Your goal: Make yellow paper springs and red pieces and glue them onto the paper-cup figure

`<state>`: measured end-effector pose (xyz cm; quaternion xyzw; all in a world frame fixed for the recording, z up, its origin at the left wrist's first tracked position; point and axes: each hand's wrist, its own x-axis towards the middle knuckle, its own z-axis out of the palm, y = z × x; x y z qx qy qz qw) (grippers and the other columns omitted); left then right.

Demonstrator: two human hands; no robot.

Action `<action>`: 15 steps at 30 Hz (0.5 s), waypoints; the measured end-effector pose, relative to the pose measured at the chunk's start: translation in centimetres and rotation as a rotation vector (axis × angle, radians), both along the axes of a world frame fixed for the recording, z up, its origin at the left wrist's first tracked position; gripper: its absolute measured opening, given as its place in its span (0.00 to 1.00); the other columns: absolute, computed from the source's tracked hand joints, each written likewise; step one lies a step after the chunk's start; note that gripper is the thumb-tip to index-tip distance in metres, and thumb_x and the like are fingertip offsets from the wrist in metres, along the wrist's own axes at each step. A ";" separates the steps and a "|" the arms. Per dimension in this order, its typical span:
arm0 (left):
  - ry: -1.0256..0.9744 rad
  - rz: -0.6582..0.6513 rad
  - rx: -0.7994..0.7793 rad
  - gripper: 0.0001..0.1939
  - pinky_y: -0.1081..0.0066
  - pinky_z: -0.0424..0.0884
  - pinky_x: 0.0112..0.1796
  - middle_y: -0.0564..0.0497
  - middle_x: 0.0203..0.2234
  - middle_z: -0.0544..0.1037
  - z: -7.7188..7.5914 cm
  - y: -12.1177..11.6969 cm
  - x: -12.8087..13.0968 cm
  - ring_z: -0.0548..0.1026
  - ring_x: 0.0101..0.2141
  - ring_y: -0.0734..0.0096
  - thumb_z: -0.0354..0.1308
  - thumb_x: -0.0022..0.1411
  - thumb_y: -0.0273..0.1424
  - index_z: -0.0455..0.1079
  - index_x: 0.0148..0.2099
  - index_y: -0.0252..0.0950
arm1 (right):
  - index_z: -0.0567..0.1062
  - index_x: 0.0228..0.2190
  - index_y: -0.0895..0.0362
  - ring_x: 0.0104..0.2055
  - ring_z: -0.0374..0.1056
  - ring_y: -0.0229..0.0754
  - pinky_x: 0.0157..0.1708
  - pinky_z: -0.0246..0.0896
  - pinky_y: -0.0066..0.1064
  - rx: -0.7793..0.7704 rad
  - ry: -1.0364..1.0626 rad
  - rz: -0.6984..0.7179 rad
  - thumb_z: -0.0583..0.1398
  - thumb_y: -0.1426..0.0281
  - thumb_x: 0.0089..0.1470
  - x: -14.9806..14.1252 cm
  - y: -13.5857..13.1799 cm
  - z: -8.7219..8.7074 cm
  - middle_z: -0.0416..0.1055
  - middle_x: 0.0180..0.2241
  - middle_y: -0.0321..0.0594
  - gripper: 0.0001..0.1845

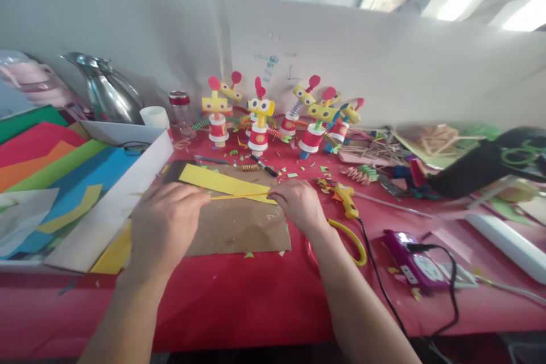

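Note:
A thin orange-yellow strip [237, 197], apparently paper, stretches level between my two hands. My left hand [168, 216] pinches its left end, fingers closed. At the other end, the fingertips of my right hand [298, 200] are pressed together on it. Just behind the strip lies a wider yellow paper band [222, 180], slanting down to the right over a brown cardboard sheet [243, 233]. Its right end reaches my right fingertips; whether they touch it I cannot tell. Scissors with a yellow and red handle [359, 247] rest partly under my right forearm.
Several paper-cup figures [259, 139] stand along the back wall. A white box [123, 199] of coloured paper is on the left, near a steel jug [108, 91]. To the right are a yellow glue gun [346, 199], a purple power strip [416, 264] and black cables.

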<state>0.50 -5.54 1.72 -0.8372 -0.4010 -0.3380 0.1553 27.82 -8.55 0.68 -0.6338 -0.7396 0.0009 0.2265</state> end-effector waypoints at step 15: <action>0.248 0.002 -0.405 0.18 0.63 0.67 0.35 0.43 0.38 0.75 -6.1 -4.7 3.8 0.73 0.38 0.58 0.47 0.67 0.28 0.73 0.53 0.36 | 0.82 0.36 0.51 0.42 0.67 0.42 0.37 0.59 0.29 -0.132 -0.168 0.151 0.57 0.76 0.55 -1.6 0.2 -2.5 0.74 0.40 0.41 0.14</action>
